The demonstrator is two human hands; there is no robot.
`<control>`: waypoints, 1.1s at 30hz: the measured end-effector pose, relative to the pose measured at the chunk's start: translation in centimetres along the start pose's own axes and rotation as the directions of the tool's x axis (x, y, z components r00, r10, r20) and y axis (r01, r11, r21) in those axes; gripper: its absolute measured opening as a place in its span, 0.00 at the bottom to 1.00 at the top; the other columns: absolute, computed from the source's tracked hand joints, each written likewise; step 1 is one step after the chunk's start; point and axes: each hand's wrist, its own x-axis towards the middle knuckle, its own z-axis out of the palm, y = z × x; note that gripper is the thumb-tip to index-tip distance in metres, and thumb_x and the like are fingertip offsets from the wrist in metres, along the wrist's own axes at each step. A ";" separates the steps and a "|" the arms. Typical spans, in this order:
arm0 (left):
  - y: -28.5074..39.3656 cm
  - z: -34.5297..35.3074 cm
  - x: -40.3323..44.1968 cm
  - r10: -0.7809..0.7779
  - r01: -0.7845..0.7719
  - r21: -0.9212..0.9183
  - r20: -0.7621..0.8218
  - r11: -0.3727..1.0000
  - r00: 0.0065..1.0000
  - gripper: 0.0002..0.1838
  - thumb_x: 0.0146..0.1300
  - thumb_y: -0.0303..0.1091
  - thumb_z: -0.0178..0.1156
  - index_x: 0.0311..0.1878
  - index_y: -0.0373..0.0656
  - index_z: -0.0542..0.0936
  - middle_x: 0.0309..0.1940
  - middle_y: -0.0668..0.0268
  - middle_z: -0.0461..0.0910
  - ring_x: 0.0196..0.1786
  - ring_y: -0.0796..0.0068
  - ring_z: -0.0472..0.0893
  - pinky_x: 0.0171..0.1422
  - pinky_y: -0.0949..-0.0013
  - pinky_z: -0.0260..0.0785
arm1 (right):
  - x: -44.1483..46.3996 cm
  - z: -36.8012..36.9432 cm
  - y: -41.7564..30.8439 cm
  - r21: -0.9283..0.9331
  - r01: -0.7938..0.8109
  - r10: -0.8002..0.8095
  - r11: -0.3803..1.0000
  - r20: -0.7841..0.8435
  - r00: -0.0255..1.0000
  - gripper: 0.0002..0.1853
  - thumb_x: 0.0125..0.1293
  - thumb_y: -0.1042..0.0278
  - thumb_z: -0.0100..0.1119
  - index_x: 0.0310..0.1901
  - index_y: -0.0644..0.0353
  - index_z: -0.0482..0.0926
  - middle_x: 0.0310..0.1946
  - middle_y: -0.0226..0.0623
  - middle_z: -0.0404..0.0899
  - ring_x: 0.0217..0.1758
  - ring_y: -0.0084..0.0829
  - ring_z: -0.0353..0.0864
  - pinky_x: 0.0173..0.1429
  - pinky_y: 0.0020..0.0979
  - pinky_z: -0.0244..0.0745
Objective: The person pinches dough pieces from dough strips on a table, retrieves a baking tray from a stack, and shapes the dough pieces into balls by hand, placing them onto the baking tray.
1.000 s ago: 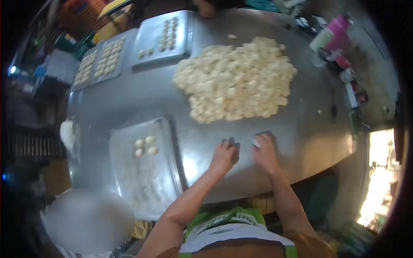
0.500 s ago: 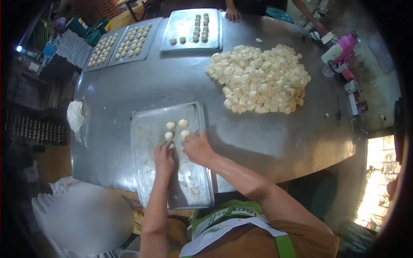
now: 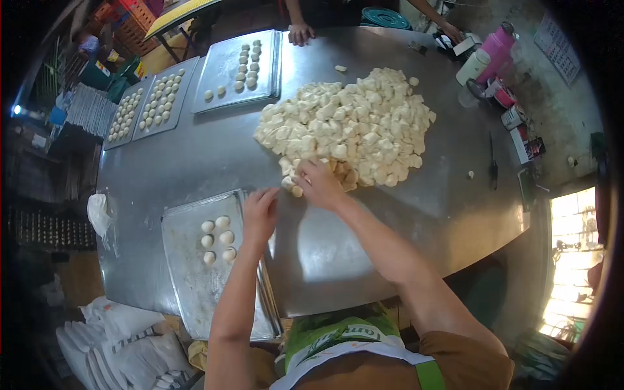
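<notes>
My right hand [image 3: 318, 184] is at the near edge of a large heap of cut dough pieces [image 3: 364, 123], its fingers closed on a dough piece there. Loose dough pieces [image 3: 297, 191] lie just under its fingertips. Beside the upper right edge of the near metal tray [image 3: 188, 286], my left hand [image 3: 261, 209] is held with fingers curled together. Whatever may be inside it is hidden. Six or so is not counted here: several round dough balls [image 3: 207, 240] sit in two short columns on that tray.
Across the metal table [image 3: 149, 175] stand more trays [image 3: 221, 65] of dough balls. Another person's hand [image 3: 301, 34] rests on the far edge. Bottles [image 3: 499, 52] and cans line the right side. A plastic bag [image 3: 99, 213] lies at left, a dark slender tool [image 3: 493, 162] at right.
Both hands have left the dough balls on the near tray and moved up and right, the right one reaching the heap. Two more balls now show on the tray. The view has shifted.
</notes>
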 end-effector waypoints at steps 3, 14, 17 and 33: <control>-1.9 5.3 3.7 0.129 -0.128 -0.020 0.125 0.992 0.984 0.16 0.62 0.19 0.60 0.53 0.42 0.84 0.50 0.55 0.83 0.52 0.49 0.81 0.58 0.55 0.73 | -7.4 -2.6 1.1 0.185 -0.118 0.130 0.976 -0.051 0.990 0.13 0.69 0.67 0.61 0.52 0.60 0.77 0.36 0.44 0.78 0.40 0.42 0.79 0.45 0.39 0.75; 3.4 3.1 -11.4 -0.285 0.300 -0.027 0.242 0.954 0.927 0.15 0.68 0.34 0.62 0.53 0.36 0.78 0.44 0.52 0.78 0.52 0.50 0.78 0.60 0.52 0.68 | -36.2 -11.4 -2.3 0.085 -0.646 0.642 0.758 -0.273 0.717 0.14 0.68 0.64 0.66 0.47 0.59 0.73 0.34 0.43 0.81 0.36 0.37 0.83 0.43 0.38 0.79; 7.0 3.3 -12.7 -0.072 0.028 0.143 0.311 0.989 0.948 0.13 0.67 0.36 0.64 0.49 0.38 0.78 0.44 0.50 0.78 0.51 0.46 0.77 0.58 0.46 0.67 | -35.7 -10.0 -3.2 0.000 -0.607 0.588 0.795 -0.246 0.771 0.13 0.69 0.65 0.64 0.48 0.59 0.72 0.34 0.46 0.80 0.37 0.43 0.83 0.44 0.40 0.78; 17.7 -4.9 -2.8 0.176 0.078 -0.573 0.374 0.816 0.910 0.05 0.69 0.25 0.61 0.43 0.39 0.75 0.33 0.58 0.75 0.30 0.62 0.74 0.38 0.65 0.70 | -4.1 -5.1 -3.0 0.010 -0.468 0.449 0.884 -0.299 0.842 0.23 0.69 0.48 0.62 0.55 0.58 0.76 0.47 0.51 0.83 0.54 0.53 0.82 0.53 0.48 0.76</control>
